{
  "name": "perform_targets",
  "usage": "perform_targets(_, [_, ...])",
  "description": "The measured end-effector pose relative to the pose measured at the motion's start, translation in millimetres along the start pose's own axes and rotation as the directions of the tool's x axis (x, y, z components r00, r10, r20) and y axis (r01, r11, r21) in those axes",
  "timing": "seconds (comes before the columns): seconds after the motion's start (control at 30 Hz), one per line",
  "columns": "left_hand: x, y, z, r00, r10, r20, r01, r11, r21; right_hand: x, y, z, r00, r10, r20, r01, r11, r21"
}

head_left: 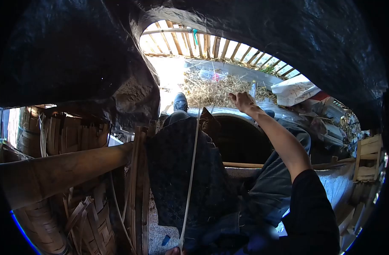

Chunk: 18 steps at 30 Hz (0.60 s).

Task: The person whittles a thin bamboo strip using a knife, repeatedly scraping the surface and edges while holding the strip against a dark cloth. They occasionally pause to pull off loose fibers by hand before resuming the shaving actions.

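A long, thin, pale bamboo strip (192, 178) runs up from the bottom edge across a dark cloth (173, 170) on my left thigh. At the bottom edge only the fingertips of my left hand (173, 251) show, closed round the lower end of this strip. The strip's upper end lies by a brown, pointed flap (209, 122) at my knee. My right hand (244, 102) is raised with its arm stretched forward, in front of a heap of pale shavings (215, 89). Its fingers are curled; whether anything is in them I cannot make out.
A thick bamboo pole (62, 172) juts in from the left, above woven bamboo baskets (92, 225). Black sheeting (288, 34) hangs overhead. Beyond my shoe (180, 102) are a plastic bottle (253, 89), a white sack (294, 90) and a slatted fence (220, 46).
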<state>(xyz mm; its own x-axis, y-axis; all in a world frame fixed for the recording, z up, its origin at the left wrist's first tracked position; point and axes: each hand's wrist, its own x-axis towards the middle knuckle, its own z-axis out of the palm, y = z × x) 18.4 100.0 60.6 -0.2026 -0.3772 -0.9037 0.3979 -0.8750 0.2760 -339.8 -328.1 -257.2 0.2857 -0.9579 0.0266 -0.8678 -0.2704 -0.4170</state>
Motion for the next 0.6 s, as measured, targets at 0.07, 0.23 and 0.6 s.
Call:
perform_targets(0.07, [1.7,21.9,16.9,0.997,-0.065,-0.031,0.066,0.997,0.044,-3.6,-29.3,-22.4,0.942,0.249,0.225,-0.239,0.968,-0.072])
perform_targets(0.23, [20.3,21.8,-1.9,0.978,-0.201,-0.053,0.203,0.977,0.056,-39.1,-84.2,-60.3,0.998,0.009,0.070,-0.034,0.928,0.371])
perform_targets(0.6, [20.9,-11.1,-35.9,0.940,-0.238,0.243,0.332,0.798,-0.503,-34.3,-88.2,-39.2,0.942,-0.307,0.137,0.246,0.908,0.340])
